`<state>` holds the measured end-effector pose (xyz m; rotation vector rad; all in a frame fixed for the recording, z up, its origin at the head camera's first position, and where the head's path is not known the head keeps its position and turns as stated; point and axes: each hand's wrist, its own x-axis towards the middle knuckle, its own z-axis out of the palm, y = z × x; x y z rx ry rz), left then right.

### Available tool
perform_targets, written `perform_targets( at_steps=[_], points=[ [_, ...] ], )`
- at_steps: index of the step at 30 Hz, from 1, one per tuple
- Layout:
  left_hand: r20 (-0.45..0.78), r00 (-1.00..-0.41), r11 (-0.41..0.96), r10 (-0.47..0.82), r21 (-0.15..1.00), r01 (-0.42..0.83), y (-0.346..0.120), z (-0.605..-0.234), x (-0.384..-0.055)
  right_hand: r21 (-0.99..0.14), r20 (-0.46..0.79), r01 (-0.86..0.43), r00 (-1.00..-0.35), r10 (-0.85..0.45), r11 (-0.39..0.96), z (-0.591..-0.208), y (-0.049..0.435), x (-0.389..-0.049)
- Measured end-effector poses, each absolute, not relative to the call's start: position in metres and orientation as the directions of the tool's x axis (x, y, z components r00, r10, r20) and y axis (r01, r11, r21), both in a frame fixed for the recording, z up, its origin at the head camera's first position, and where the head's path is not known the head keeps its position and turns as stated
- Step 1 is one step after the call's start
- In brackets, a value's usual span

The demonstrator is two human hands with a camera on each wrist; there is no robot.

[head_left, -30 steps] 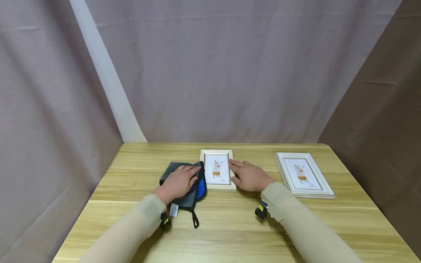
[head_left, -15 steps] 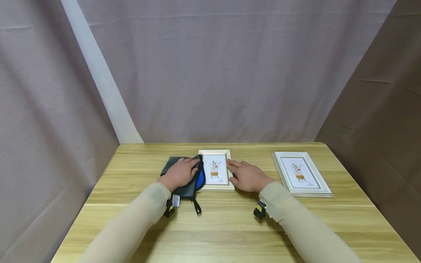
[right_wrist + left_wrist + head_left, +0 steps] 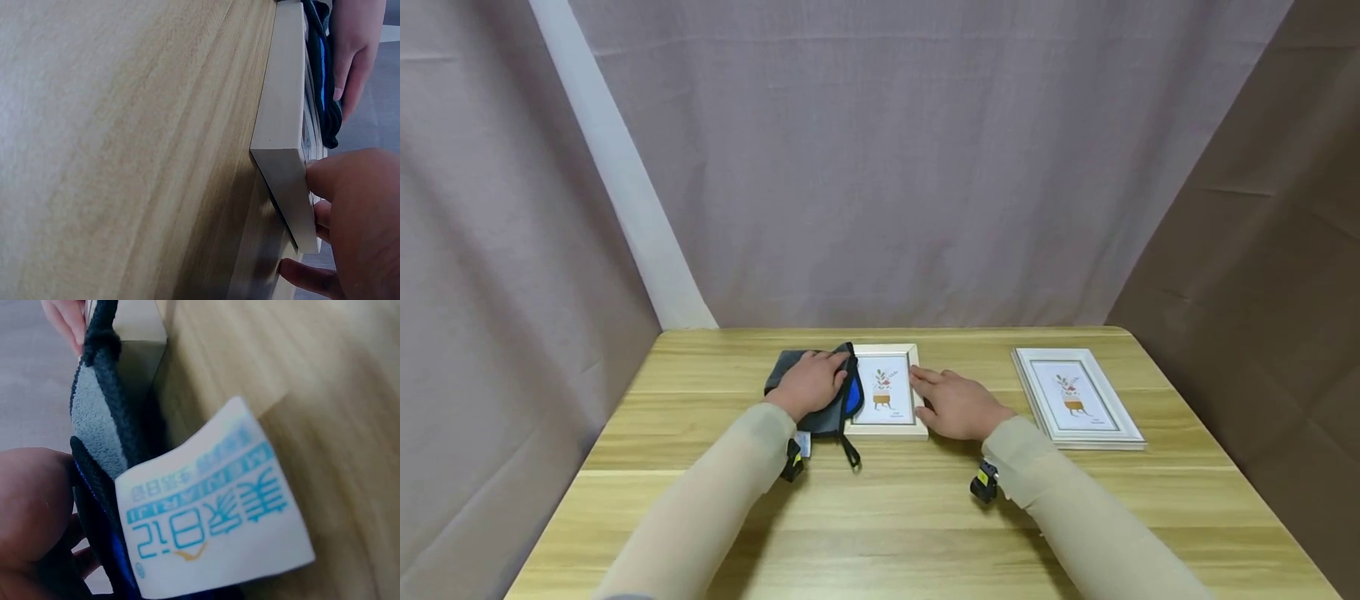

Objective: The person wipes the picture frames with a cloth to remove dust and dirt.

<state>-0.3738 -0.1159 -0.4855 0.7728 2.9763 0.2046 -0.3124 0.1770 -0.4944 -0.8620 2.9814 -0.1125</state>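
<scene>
My left hand (image 3: 808, 384) lies with extended fingers over a folded grey cleaning cloth (image 3: 831, 421), which has black edging, a blue underside and a hanging loop. The cloth covers the left border of a cream picture frame (image 3: 891, 431) lying flat, with a plant print inside. A white tag (image 3: 212, 512) with blue lettering sticks out of the cloth in the left wrist view. On the frame's right side, my right hand (image 3: 958, 406) rests its fingertips on the border, thumb at the lower edge. The right wrist view shows one finger reaching down to the table beside the frame.
To the right, a white stack of picture frames (image 3: 1078, 437) lies on the wooden table (image 3: 880, 517), the top one bearing a similar plant print. Grey curtains (image 3: 880, 167) hang behind the table's far edge, and a brown curtain (image 3: 1262, 233) stands at the right.
The left hand and cloth have slid away from the person along the frame's left side. The right hand keeps its place at the frame; the whole view has shifted slightly.
</scene>
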Motion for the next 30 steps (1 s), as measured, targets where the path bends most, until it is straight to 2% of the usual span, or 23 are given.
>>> perform_targets(
  at_steps=[10,30],
  points=[
    [-0.041,-0.916,0.907,0.400,0.165,0.388,-0.112,-0.489,-0.371,-0.058,-0.035,-0.523,-0.850,-0.526,0.850,-0.498,0.177,-0.312],
    [-0.015,-0.909,0.896,0.417,0.171,0.409,-0.118,-0.494,-0.349,-0.040,-0.050,-0.483,-0.874,-0.484,0.875,-0.496,0.173,-0.309]
  ],
)
